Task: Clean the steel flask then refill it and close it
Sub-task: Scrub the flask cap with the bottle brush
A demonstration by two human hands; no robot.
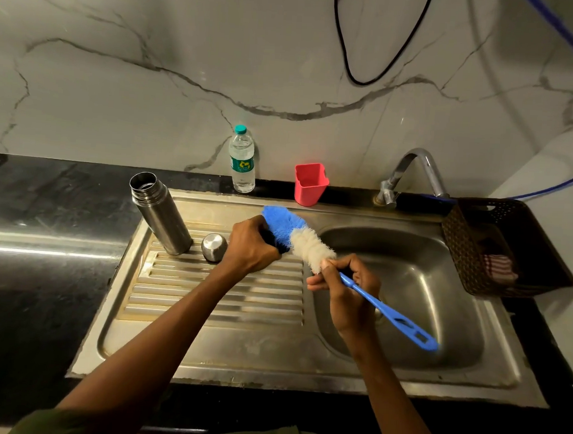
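The steel flask stands upright and uncapped at the back left of the sink's ribbed drainboard. Its steel cap sits beside it on the ribs. A bottle brush with blue and white bristles and a blue handle lies across the air between my hands. My left hand grips the blue bristle end, with something dark partly hidden under the fingers. My right hand holds the handle just below the white bristles, above the basin.
A plastic water bottle and a red cup stand against the marble wall. The tap curves over the steel basin. A dark woven basket with a cloth sits on the right. Black counter lies left.
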